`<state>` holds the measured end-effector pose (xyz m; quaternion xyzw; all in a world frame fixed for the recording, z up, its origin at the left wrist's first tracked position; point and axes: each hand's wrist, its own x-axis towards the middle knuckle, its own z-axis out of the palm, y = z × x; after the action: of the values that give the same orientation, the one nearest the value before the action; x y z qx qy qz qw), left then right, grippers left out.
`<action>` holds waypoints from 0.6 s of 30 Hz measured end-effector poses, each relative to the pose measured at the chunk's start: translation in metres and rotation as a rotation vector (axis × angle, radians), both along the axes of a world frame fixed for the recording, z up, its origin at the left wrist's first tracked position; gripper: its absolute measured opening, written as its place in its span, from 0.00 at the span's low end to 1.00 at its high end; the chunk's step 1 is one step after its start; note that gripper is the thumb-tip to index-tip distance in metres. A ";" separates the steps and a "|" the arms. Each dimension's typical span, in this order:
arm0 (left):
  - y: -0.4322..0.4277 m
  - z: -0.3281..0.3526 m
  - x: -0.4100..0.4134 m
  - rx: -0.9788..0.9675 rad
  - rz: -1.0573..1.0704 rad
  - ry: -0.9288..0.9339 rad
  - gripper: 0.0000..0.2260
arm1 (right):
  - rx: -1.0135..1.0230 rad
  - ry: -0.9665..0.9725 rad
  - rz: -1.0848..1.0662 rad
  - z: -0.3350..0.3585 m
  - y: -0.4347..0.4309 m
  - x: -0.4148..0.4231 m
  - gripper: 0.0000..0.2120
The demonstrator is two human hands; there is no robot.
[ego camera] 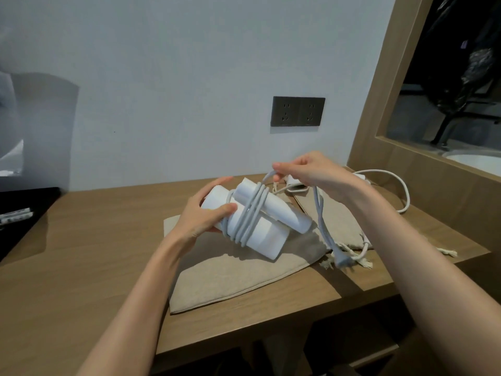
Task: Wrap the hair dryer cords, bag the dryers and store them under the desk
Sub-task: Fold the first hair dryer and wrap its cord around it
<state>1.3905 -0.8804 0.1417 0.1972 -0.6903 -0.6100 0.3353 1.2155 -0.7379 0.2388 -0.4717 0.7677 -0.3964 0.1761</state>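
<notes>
Lying tilted above a beige bag [238,278] on the counter [81,267], the white hair dryer [260,226] has its grey cord [250,213] looped several times around body and folded handle. The left hand [202,215] grips its end; the right hand [309,169] pinches the cord (plug [342,260] dangling). A second bag [341,221] lies behind.

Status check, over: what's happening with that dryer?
Left hand grips dryer. Right hand feeds cord, several turns on. Plug loose on bag.
</notes>
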 end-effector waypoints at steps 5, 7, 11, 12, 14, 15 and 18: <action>-0.002 0.001 0.001 0.048 0.074 0.021 0.19 | -0.110 0.006 -0.062 0.002 -0.001 0.006 0.14; -0.002 0.002 0.002 0.084 0.087 0.033 0.21 | -0.148 -0.032 -0.103 0.003 -0.001 0.006 0.13; -0.005 0.005 0.005 0.088 0.126 0.049 0.22 | -0.189 -0.011 -0.090 0.003 0.001 0.007 0.14; -0.005 0.005 0.004 0.068 0.137 0.047 0.20 | -0.194 0.021 -0.071 0.002 0.000 0.010 0.15; -0.003 0.003 0.003 0.015 0.149 0.037 0.17 | -0.198 0.141 -0.047 0.000 -0.006 0.013 0.15; -0.002 0.003 0.001 -0.007 0.149 0.028 0.16 | -0.187 0.211 -0.047 0.000 -0.008 0.013 0.15; -0.001 0.002 -0.001 -0.005 0.188 0.036 0.15 | -0.167 0.286 -0.040 0.000 -0.012 0.015 0.15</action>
<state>1.3891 -0.8812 0.1437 0.2494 -0.6641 -0.5775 0.4040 1.2304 -0.7500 0.2384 -0.5207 0.7586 -0.3913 0.0172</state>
